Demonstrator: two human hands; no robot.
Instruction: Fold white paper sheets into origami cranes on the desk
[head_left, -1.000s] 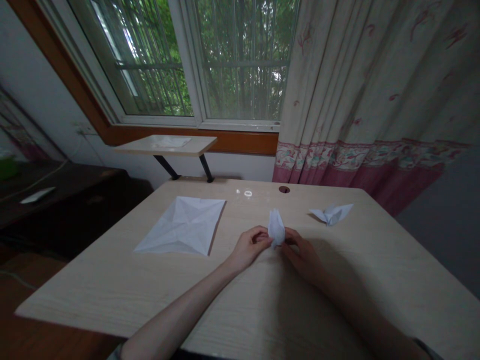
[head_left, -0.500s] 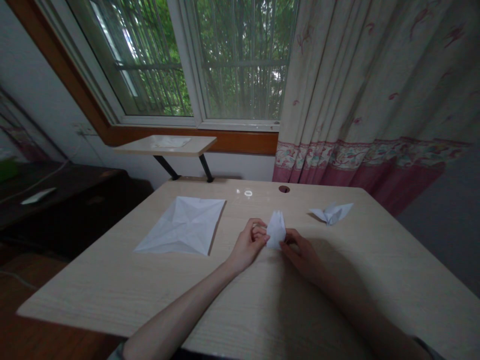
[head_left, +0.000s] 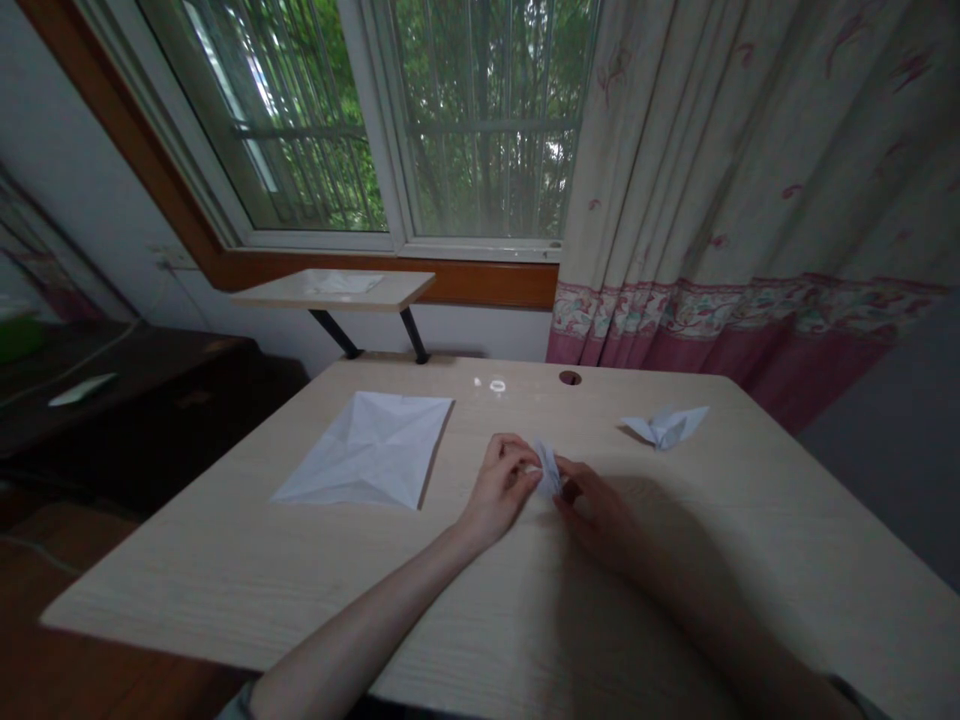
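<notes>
Between my two hands is a small piece of folded white paper [head_left: 548, 466], turned so that a narrow side with layered edges shows. My left hand [head_left: 504, 482] pinches its left side between thumb and fingers. On the other side, the thumb and fingers of my right hand [head_left: 592, 502] grip it. Fingers cover part of the folds. To the right lies a folded paper bird [head_left: 664, 428] with its wings spread. A creased square sheet of white paper [head_left: 375, 450] lies flat to the left of my hands.
The light wooden desk [head_left: 315, 580] carries everything. At its back left stands a raised shelf [head_left: 277, 296] on black legs, with white paper [head_left: 345, 284] on it. A round cable hole [head_left: 570, 378] sits near the back edge. Behind are a window and a curtain [head_left: 675, 320].
The folded paper has turned between my hands, from its broad face towards me to a narrow, edge-on view. My fingers have shifted slightly around it. The sheet and bird stay put.
</notes>
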